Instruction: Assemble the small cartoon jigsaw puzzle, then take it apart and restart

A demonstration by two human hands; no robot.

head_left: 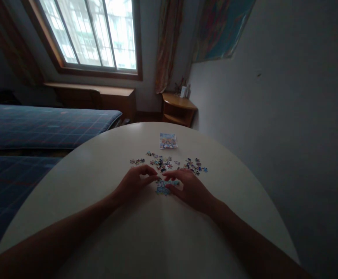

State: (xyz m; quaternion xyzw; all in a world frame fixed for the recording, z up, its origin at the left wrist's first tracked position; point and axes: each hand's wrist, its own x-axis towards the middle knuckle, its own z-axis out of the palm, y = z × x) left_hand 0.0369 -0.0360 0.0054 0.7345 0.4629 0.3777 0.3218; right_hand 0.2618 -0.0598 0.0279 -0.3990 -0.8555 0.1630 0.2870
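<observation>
My left hand [135, 180] is over the table with thumb and forefinger brought together. At their tips is a small dark puzzle piece [158, 179], only partly visible. Facing it, my right hand [189, 187] has its thumb and forefinger apart above a joined light-blue section of jigsaw puzzle [163, 190]; I cannot tell whether the fingertips touch it. Part of that section is covered by the right thumb. Just beyond both hands lie several loose puzzle pieces [160, 162], with another scattered group of pieces [196, 164] to the right.
A small printed picture packet [168, 141] lies farther back on the round white table [105, 155]. Left of the table are beds with plaid mattresses [47, 126]. A wooden corner shelf [179, 102] stands behind, and a white wall [273, 128] runs along the right.
</observation>
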